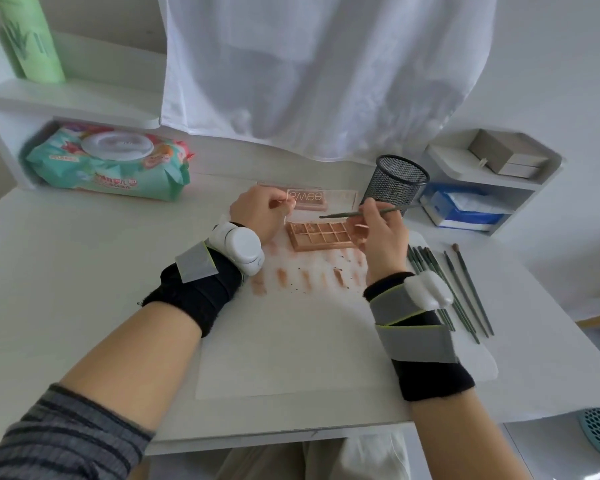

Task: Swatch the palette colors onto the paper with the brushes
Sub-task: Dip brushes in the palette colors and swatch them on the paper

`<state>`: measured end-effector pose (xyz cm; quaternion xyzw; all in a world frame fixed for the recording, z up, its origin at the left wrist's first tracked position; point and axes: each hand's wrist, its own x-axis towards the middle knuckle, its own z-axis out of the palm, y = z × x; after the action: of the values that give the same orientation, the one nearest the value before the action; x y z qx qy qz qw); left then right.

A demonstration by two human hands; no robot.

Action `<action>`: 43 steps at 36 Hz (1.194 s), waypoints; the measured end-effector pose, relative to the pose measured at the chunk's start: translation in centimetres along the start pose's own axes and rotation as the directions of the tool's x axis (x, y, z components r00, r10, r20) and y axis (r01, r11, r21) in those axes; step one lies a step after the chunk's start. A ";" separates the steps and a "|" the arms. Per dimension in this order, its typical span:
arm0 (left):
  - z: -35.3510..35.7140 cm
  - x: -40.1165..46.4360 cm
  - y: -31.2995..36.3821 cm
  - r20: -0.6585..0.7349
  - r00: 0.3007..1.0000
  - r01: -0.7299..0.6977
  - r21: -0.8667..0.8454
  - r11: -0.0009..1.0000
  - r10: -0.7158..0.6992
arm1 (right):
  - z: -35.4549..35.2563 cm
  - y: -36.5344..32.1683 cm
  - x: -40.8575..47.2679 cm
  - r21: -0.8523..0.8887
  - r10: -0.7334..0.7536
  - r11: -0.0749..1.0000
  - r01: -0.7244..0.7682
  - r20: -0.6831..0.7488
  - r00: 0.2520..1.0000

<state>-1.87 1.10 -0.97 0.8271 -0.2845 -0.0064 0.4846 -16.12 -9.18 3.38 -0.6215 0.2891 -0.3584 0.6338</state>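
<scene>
An open eyeshadow palette (321, 236) with peach and brown pans lies at the far edge of the white paper (291, 341); its clear lid (307, 199) stands up behind it. My left hand (258, 211) pinches the lid's left edge. My right hand (381, 230) grips a thin green brush (343, 214) held level, its tip pointing left above the palette. Several brownish swatches (305, 277) mark the paper just in front of the palette.
Several spare green brushes (465, 289) lie in a row right of the paper. A black mesh cup (395, 183) stands behind the palette. A wet-wipes pack (111, 164) sits far left, a shelf (482, 181) with boxes far right, and a white cloth (309, 71) hangs behind.
</scene>
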 end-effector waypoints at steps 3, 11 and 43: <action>0.0 -0.1 0.0 0.002 1.000 -0.023 -0.015 1.000 0.023 | -2.4 -0.2 0.0 0.105 0.161 0.982 -0.155 -0.057 0.985; -0.1 -0.1 -0.1 0.008 0.999 -0.042 0.021 0.999 0.042 | -6.4 0.6 -0.6 0.223 0.266 0.944 -0.245 -0.071 0.961; 0.0 -0.8 0.4 -0.029 0.999 -0.036 -0.007 0.999 0.036 | -10.7 1.6 -0.7 -0.592 -0.385 0.701 0.399 0.158 0.909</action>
<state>-2.76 1.36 -0.84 0.8201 -0.2922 0.0133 0.4918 -25.13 -14.85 1.09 -0.8433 0.2435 -0.3649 0.3104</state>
